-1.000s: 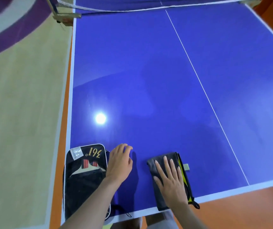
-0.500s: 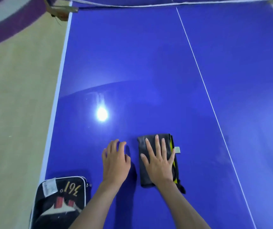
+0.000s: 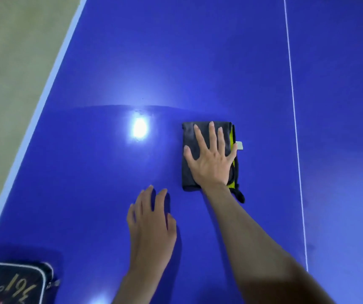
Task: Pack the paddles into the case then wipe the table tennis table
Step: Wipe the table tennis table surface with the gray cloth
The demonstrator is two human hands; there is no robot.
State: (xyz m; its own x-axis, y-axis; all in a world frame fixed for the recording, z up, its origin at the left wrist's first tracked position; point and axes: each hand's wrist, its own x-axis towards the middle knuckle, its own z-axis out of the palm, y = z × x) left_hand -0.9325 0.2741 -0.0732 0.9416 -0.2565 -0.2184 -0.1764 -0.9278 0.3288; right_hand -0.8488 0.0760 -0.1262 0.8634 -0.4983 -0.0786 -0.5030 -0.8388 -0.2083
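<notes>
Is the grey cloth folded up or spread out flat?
Folded. The cloth is a small neat rectangle with a yellow layer peeking out along its right edge, and the right hand presses flat on it.

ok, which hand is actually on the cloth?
The right hand, fingers spread flat on the dark cloth; the left hand rests on the bare table.

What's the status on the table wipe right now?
Right hand flat on folded dark grey cloth, fingers spread. Left hand resting on blue table. Black paddle case near corner, clear.

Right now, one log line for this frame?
phase: wiping | right hand flat on cloth | left hand on table | case near-left corner
</notes>
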